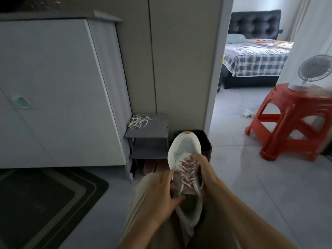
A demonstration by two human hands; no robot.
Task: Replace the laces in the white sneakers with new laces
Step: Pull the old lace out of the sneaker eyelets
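Note:
A white sneaker [183,148] rests on my lap with its toe pointing away from me. Pinkish laces [188,171] run crisscross through its eyelets. My left hand [161,193] holds the shoe's left side, thumb at the collar opening. My right hand [203,168] grips the right side, fingertips curled onto the laces near the lowest eyelets. A loose bundle of white laces [138,121] lies on a small grey rack. No second sneaker is in view.
The grey rack [154,135] stands against the wall, slippers [152,166] under it, a dark bin [204,141] beside it. A white cabinet [53,90] fills the left, a dark mat [45,203] below it. At right, a red stool [291,123] carries a fan [314,71].

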